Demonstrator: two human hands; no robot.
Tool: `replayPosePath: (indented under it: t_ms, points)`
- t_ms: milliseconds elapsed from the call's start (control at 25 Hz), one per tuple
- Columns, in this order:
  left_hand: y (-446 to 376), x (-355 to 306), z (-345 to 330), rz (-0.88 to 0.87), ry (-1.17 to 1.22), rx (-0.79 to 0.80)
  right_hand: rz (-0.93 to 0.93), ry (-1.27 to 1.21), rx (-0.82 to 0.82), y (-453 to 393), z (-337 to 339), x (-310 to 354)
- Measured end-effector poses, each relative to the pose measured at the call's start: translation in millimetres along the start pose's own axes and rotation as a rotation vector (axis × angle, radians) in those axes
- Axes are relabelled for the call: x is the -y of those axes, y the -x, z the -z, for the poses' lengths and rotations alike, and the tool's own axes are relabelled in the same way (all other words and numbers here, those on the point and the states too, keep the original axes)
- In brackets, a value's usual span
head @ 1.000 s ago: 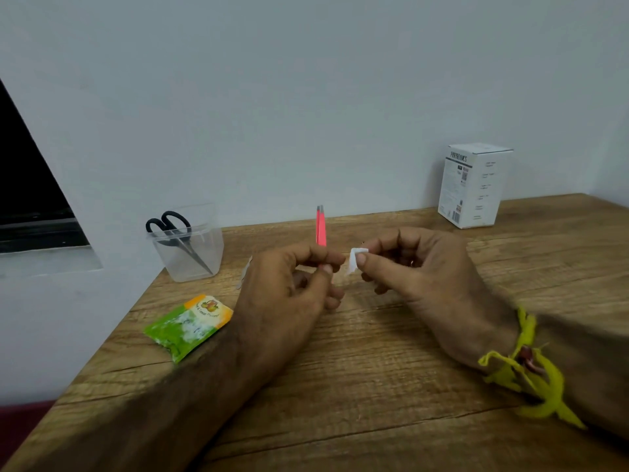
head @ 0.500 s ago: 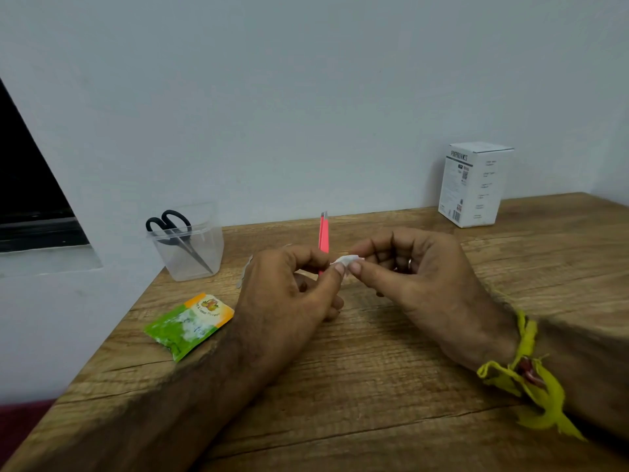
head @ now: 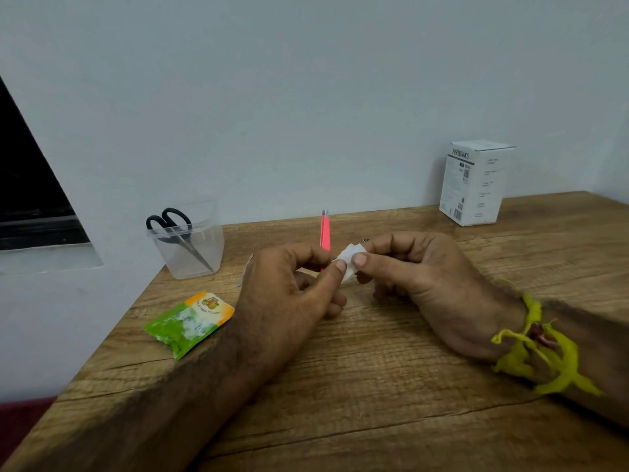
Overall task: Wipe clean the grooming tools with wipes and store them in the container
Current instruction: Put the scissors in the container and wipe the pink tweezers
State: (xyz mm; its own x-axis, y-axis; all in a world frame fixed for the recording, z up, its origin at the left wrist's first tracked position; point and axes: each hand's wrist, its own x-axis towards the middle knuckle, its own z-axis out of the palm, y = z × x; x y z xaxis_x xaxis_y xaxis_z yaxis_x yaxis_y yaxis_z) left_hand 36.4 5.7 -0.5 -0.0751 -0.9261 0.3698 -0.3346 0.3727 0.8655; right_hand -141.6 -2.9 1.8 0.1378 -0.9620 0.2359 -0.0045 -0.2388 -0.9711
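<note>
My left hand (head: 289, 287) grips pink tweezers (head: 325, 229), which stand upright with the tip pointing up. Its thumb also touches a small white wipe (head: 347, 260). My right hand (head: 412, 270) pinches that wipe between thumb and forefinger, just right of the tweezers. A clear plastic container (head: 190, 247) stands at the back left of the wooden table (head: 374, 386). Black-handled scissors (head: 177, 229) stand inside it. A thin pale tool (head: 245, 272) peeks out behind my left hand, mostly hidden.
A green and orange wipe sachet (head: 189, 323) lies on the table left of my left forearm. A white carton (head: 474, 183) stands at the back right against the wall. The table's left edge runs close to the container and sachet.
My right hand has brought the wipe left until it meets my left thumb beside the tweezers. The wipe now looks more unfolded. The tweezers have stayed upright.
</note>
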Motion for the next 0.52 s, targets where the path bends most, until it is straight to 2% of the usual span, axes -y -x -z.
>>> replayPosePath:
  t_ms: [120, 280, 400, 520]
  points:
    - [-0.2, -0.6, 0.8, 0.022, 0.011, 0.015, 0.057, 0.012, -0.021, 2.7, -1.3, 0.7]
    - [-0.4, -2.0, 2.5, 0.041, 0.043, -0.002, 0.149, 0.119, 0.028, 9.4, -5.0, 5.2]
    - [-0.9, -0.6, 1.4, 0.048, 0.051, -0.016, 0.050, -0.052, -0.028, 1.8, -3.8, 1.1]
    - [-0.3, -1.9, -1.1, 0.027, 0.054, 0.002, -0.002, -0.048, -0.009, 0.7, -3.7, -0.4]
